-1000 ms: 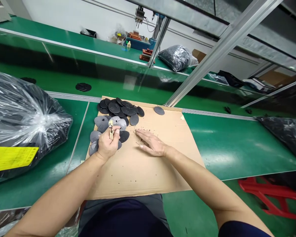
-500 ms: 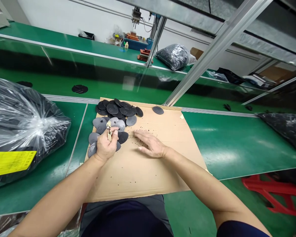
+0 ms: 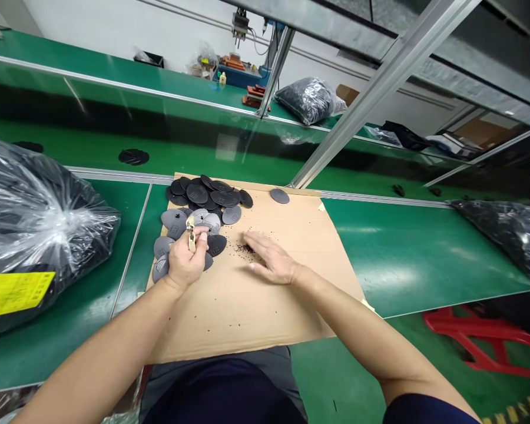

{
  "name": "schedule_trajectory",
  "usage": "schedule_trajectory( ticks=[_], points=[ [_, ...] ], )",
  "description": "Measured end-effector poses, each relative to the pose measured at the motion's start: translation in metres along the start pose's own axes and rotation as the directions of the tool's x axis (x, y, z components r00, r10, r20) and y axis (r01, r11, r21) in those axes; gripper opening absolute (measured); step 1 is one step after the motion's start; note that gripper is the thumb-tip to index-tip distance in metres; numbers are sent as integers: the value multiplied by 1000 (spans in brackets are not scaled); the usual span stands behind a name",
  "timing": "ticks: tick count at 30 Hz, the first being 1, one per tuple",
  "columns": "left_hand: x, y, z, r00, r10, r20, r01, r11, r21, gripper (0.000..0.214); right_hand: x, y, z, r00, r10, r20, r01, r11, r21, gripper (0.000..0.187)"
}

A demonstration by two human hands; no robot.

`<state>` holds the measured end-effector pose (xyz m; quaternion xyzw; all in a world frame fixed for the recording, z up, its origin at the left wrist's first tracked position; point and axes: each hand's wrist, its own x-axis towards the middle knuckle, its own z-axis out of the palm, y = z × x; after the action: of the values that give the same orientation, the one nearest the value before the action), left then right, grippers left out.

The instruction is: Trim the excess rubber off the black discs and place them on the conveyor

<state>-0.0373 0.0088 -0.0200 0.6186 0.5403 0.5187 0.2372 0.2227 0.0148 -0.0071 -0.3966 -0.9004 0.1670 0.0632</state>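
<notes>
My left hand (image 3: 188,259) is closed around small nippers (image 3: 191,235) with cream handles, just above the near discs; the jaws are too small to make out. Flat on the cardboard sheet (image 3: 247,312) lies my right hand (image 3: 271,257), fingers stretched out and holding nothing. Black crumbs (image 3: 244,249) bunch by its fingertips, with more scattered around. Grey oval discs (image 3: 174,221) with raised marks lie under and around my left hand, which hides some of them. Behind them rises a heap of black discs (image 3: 221,197). One single disc (image 3: 280,196) rests near the sheet's far edge.
A large plastic bag of black parts (image 3: 39,218) stands on the green bench at left. Another bag (image 3: 503,229) lies at far right. A slanted metal post (image 3: 362,112) rises behind the cardboard. A red stool (image 3: 481,335) stands below on the right.
The crumbs near my right hand are gathered into a denser patch. My left hand keeps its grip on the nippers. The whole view has shifted slightly.
</notes>
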Motion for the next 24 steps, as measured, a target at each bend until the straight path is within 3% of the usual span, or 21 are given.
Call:
schedule_trajectory(
  ticks=[2, 4, 8, 11, 14, 17, 21, 24],
  points=[
    [0, 0, 0, 1000, -5, 1, 5, 1000, -1, 22, 0, 11, 0, 986, 159, -52, -161, 986, -35, 76],
    [-1, -1, 0, 1000, -6, 0, 6, 1000, 8, 22, -1, 13, 1, 974, 222, -33, -224, 973, -53, 78],
    [-1, -1, 1, 1000, -14, 6, 14, 1000, 12, 23, -6, -6, 3, 997, -2, 81, 3, 1000, -17, 81],
    [0, 0, 1, 1000, -4, 12, 4, 1000, 4, 22, -2, -8, 1, 997, -73, 29, 73, 997, 17, 74],
    [0, 0, 1, 1000, 0, 6, 0, 1000, 14, 22, 12, 7, -1, 988, 128, -89, -129, 992, -4, 72],
    [0, -2, 0, 1000, -12, 6, 12, 1000, 12, 23, 25, 15, 0, 969, 240, -59, -241, 970, -10, 78],
    [0, -4, 1, 1000, -12, 9, 12, 1000, 8, 22, 23, -5, 5, 998, 30, 60, -31, 999, 22, 82],
    [1, -3, 1, 1000, -12, 10, 12, 1000, -5, 22, 17, -16, 5, 986, -154, 65, 149, 986, 77, 74]
  ],
)
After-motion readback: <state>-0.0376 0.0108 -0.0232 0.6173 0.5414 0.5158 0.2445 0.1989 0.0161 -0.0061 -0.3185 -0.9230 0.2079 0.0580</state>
